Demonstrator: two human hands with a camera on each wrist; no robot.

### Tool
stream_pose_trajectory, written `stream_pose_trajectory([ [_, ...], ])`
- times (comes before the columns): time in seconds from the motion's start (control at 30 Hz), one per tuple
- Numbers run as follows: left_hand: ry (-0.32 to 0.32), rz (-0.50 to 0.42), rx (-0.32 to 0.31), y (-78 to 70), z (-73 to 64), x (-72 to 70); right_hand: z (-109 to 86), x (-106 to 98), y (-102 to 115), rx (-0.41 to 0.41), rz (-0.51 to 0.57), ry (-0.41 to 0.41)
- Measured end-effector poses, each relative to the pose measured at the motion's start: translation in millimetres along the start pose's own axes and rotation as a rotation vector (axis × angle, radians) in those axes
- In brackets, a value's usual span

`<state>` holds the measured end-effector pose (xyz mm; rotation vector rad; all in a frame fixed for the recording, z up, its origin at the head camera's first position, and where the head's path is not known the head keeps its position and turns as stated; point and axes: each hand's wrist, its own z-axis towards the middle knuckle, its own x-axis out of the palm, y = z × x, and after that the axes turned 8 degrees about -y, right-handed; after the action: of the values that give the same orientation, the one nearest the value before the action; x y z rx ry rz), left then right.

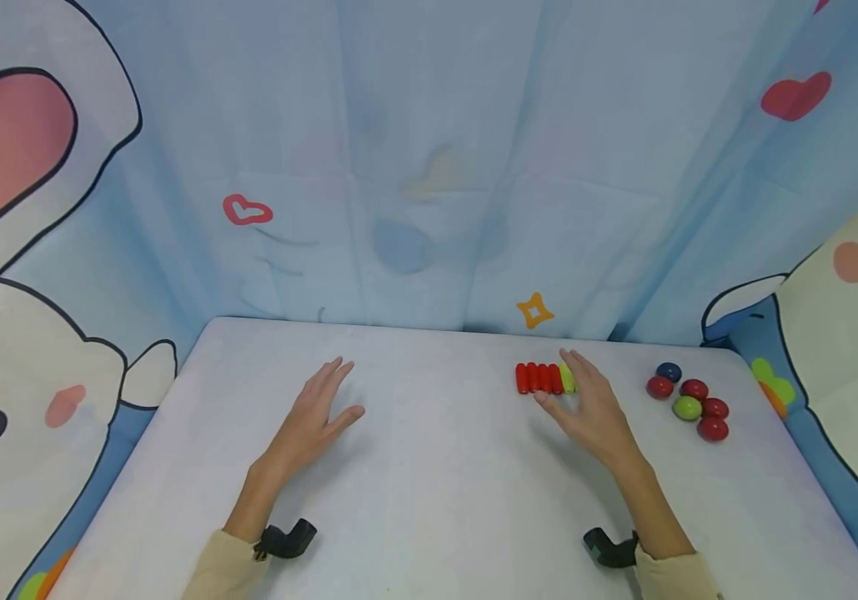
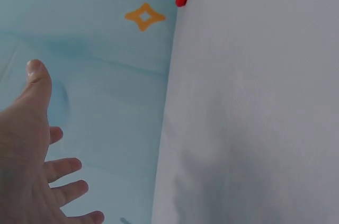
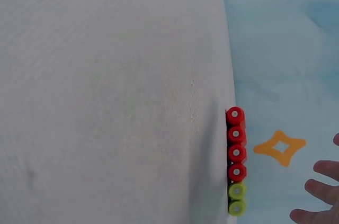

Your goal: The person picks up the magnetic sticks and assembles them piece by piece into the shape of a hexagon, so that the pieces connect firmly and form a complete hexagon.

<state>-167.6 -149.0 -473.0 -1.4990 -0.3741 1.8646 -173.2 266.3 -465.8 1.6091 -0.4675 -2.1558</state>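
My left hand point(image 1: 310, 423) hovers over the left half of the table with its fingers extended and nothing in it; in the left wrist view the same hand point(image 2: 26, 155) shows its thumb apart from the fingers. On the right, my right hand point(image 1: 595, 414) is held over the table beside a row of small cylinders that look like batteries. Several red batteries point(image 1: 538, 378) lie side by side, with yellow-green ones point(image 3: 237, 199) at the row's end, partly hidden by that hand in the head view. Only fingertips point(image 3: 320, 189) show in the right wrist view.
A cluster of glossy egg-shaped pieces lies at the table's right: a dark blue one point(image 1: 669, 372), a green one point(image 1: 687, 407) and several red ones point(image 1: 713, 429). The white tabletop point(image 1: 429, 467) meets a printed blue curtain point(image 1: 429, 167) behind. Each wrist wears a black camera mount point(image 1: 288, 539).
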Motion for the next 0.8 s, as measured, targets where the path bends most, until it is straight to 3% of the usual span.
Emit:
stream_pose_trajectory([
  [0.23, 0.002, -0.066, -0.001, -13.7, 9.9, 12.9, 1.9, 1, -4, -0.01, 0.046, -0.03],
  [0.5, -0.013, -0.137, -0.023, -24.6, 15.6, 19.6, 0.9, -6, -2, 0.048, 0.083, -0.048],
  [0.8, -0.02, -0.107, 0.009, -26.7, 17.7, 26.5, 1.6, -10, -6, 0.059, 0.106, -0.132],
])
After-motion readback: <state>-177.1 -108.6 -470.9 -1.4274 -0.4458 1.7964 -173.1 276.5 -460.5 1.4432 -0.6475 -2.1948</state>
